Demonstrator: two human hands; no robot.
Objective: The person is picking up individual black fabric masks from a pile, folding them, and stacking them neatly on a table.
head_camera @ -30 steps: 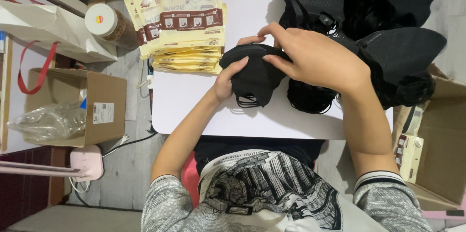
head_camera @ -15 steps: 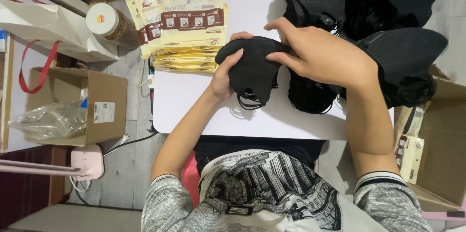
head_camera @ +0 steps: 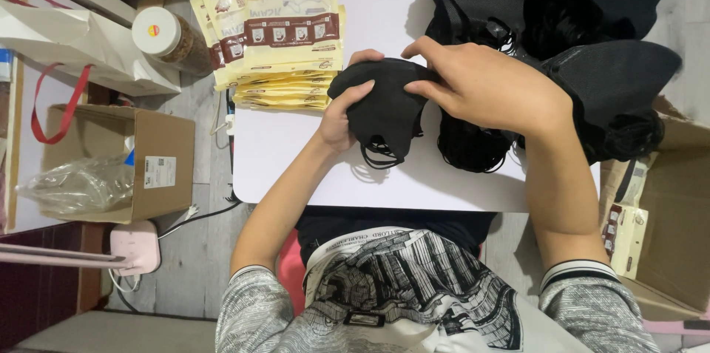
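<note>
Both hands shifted slightly, left hand (head_camera: 342, 118) and right hand (head_camera: 484, 87) gripping the black mask (head_camera: 384, 110), right of pouch stack (head_camera: 285, 35).

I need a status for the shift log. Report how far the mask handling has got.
Done: a stack of flat cream pouches lies on the white table, though whether they are filled cannot be told. In hand: the left hand and right hand both grip one black mask. Left: a large heap of black masks waits beside the right hand.
</note>
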